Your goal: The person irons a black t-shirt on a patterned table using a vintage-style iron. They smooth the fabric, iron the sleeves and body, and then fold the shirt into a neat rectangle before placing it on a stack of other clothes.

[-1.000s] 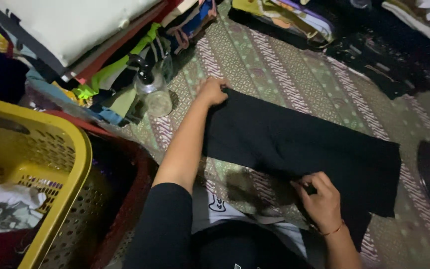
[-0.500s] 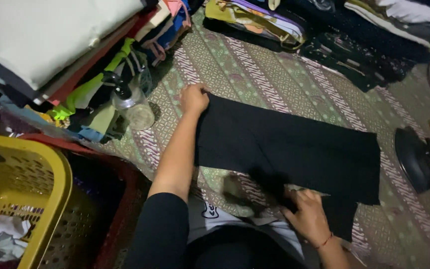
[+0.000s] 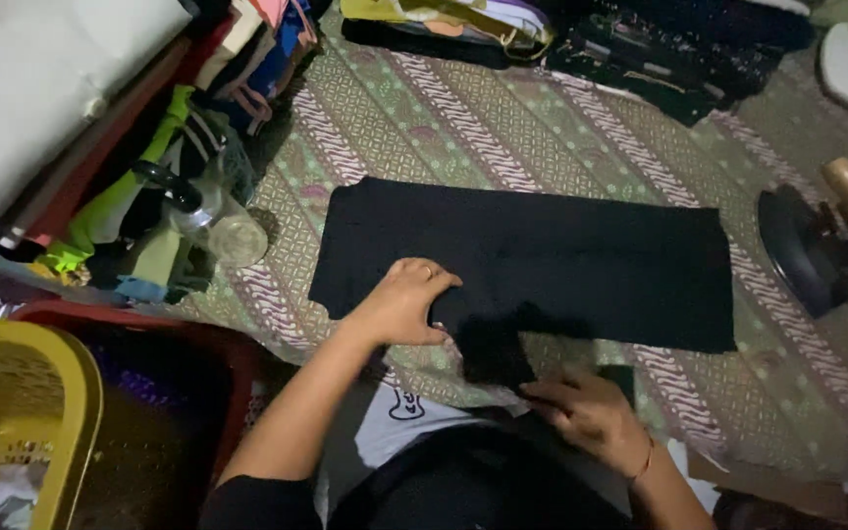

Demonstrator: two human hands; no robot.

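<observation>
The black garment lay spread flat across the patterned mat, a long dark rectangle at the centre of the view, with a small flap hanging off its near edge toward 6 o'clock. A second before, the left hand had been stretched out at the cloth's far left corner, near 10 o'clock; it had since drawn back to the near edge and rested there palm down, fingers loosely spread and pressing the fabric without gripping it. The right hand, at 5 o'clock, had stayed by the flap, fingers curled and pinching its dark edge, so the work seemed to have shifted from smoothing to folding the near side. The mat was striped in green and cream. A clear bottle stood at 9 o'clock beside stacked clothes, a yellow basket at 8 o'clock, and a dark iron at 3 o'clock.
</observation>
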